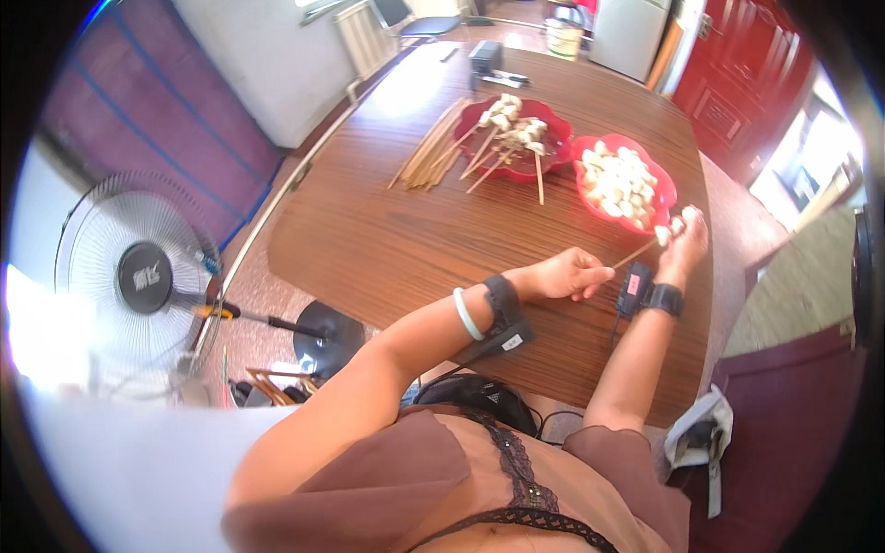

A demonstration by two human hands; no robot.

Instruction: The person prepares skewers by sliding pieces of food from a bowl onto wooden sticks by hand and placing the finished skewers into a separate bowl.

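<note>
My left hand (573, 275) pinches the lower end of a thin wooden skewer (634, 254), which slants up to the right. Small whitish food chunks (663, 234) sit at its far end. There my right hand (684, 247) closes its fingers around a pale piece; what kind of food it is cannot be made out. Just beyond, a red scalloped bowl (671, 187) is heaped with similar cream-coloured pieces. To its left, another red bowl (557, 123) bears several loaded skewers (505, 112), their sticks jutting over the rim toward me.
Bare wooden skewers (431, 152) lie in a bundle left of the bowls on the brown wooden table (369, 240). A dark box (486, 57) stands at the far end. On the floor at left is a fan (145, 276). A white bag (701, 429) hangs at lower right.
</note>
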